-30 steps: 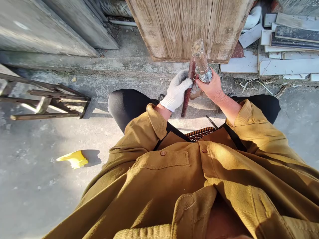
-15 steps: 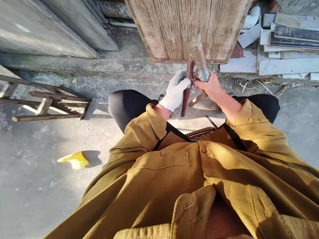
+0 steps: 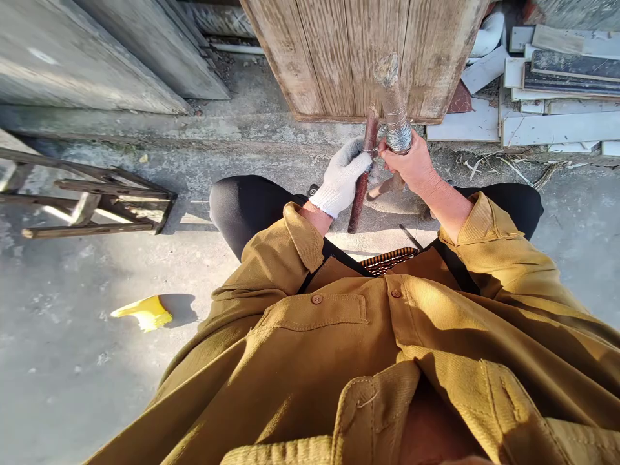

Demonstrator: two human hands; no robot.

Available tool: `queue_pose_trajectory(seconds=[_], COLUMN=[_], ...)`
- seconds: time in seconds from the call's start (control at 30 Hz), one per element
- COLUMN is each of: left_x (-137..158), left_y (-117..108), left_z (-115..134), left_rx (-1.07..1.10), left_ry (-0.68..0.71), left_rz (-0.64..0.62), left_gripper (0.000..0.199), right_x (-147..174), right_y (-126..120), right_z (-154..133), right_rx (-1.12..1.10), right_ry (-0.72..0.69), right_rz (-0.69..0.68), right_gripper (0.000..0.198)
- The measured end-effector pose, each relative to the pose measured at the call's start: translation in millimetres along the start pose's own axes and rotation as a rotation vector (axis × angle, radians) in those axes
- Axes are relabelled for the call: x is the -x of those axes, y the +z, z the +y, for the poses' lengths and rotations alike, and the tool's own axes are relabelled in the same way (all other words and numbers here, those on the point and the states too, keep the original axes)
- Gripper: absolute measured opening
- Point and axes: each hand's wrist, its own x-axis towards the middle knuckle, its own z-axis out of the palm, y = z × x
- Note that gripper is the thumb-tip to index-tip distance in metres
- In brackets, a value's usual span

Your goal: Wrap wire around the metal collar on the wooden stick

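Hidden: the gloved left hand's (image 3: 341, 181) fingers pass mostly behind the dark-red stick (image 3: 359, 201); the right hand (image 3: 417, 166) hides the lower end of the thick stick (image 3: 396, 106).
Unclear: whether the brown stub (image 3: 386, 186), at 6 o'clock from between the hands, belongs to the thick stick, I cannot tell.
Cut off: the wooden frame (image 3: 86, 205), at 9 o'clock, by the view's edge; the striped woven piece (image 3: 390, 261), at 6 o'clock, by the jacket (image 3: 320, 368).
Left grip: closed round the dark-red stick's middle.
Right grip: curled round the thick stick near its wire winding (image 3: 398, 137); fingertip detail too small to read.
Sticks: side by side, tops toward 12 o'clock and the plank panel (image 3: 329, 51).
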Motion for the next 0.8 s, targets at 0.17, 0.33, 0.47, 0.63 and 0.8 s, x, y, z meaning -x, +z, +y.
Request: queue_pose_trajectory(seconds=[0.17,0.33,0.47,0.63,0.8], left_x=[-2,0,3,2,3], left_y=[-2,-1,1,1,2], left_z=[0,2,5,3,4], left_rx=[-0.017,-0.06,-0.044,-0.012,0.053], left_ry=[-0.02,-0.04,-0.072,-0.065,-0.094], left_rz=[-0.012,0.011,-0.007,-0.013,-0.02], left_gripper=[0.05,0.051,0.053,0.055,0.057], right_x=[1,-1,-5,-10,-11], right_y=[0,1,1,2,2], right_z=[-4,-2,5,12,5], right_rx=[0.087,0.094,0.126,0.118,0.084], right_ry=[-0.008,0.017,0.002,-0.055,-0.036], right_rz=[-0.02,0.012,0.017,0.051,0.053], right_gripper=[0.041,0.038,0.04,0.039,0.041])
